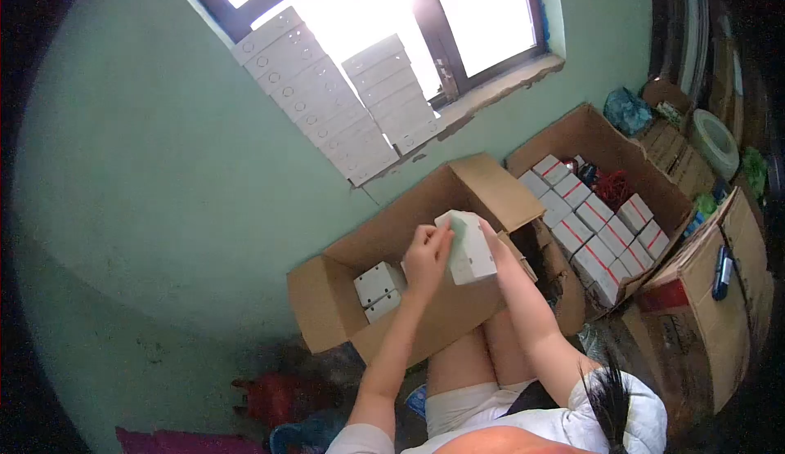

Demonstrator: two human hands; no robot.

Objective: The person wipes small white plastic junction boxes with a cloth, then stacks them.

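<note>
Box: small white box [466,247], plain, tilted, above the open carton [425,233].
Left hand [427,258]: gripped its left edge.
Right hand [493,246]: clasped its right side.

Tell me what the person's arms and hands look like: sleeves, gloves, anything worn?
Both arms are bare below short sleeves. The left hand and right hand have no gloves, and no watch, ring or bracelet shows. The short pale left sleeve and the short white right sleeve end near the shoulders.
</note>
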